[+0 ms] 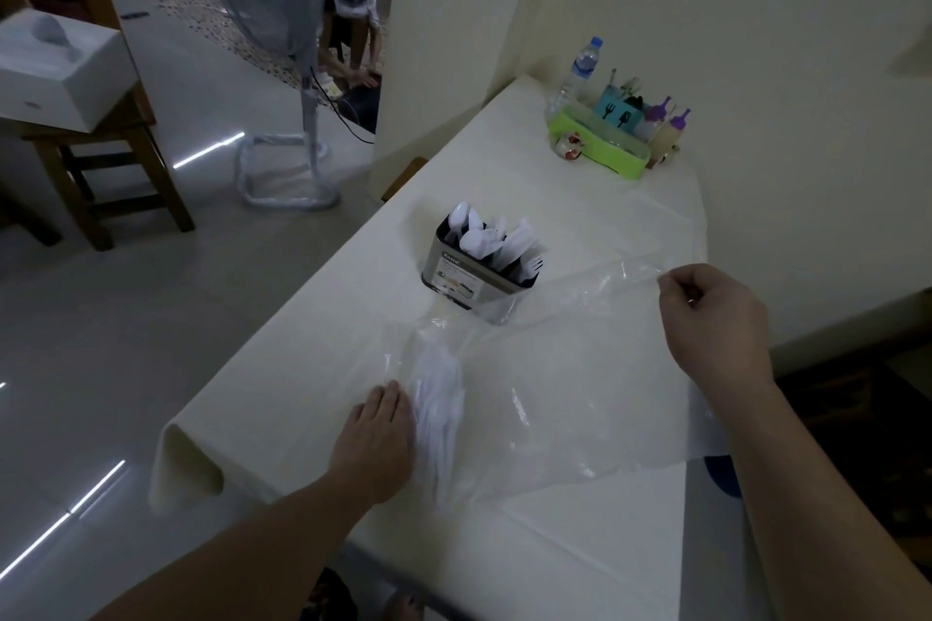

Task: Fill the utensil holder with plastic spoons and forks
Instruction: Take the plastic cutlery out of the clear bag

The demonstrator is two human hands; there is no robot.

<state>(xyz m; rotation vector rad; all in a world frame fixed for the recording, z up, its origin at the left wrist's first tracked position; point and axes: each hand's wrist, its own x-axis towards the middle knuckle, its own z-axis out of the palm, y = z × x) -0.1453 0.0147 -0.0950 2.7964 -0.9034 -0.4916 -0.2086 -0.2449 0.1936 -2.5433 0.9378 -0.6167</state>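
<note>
A metal utensil holder [456,280] stands mid-table, packed with white plastic spoons and forks [497,240]. In front of it a large clear plastic bag [565,383] lies stretched across the table. A bundle of white plastic utensils [441,411] sits inside the bag at its left end. My left hand [375,444] rests flat on the table, its fingers against that bundle. My right hand [706,318] is raised at the right and pinches the bag's far edge, pulling it taut.
The table's cream cloth [302,368] ends at a near-left corner. At the back right stands a green tray [613,149] with a water bottle [580,71], sauce bottles and a blue caddy. A standing fan [282,66], a wooden stool and a crouching person are on the floor to the left.
</note>
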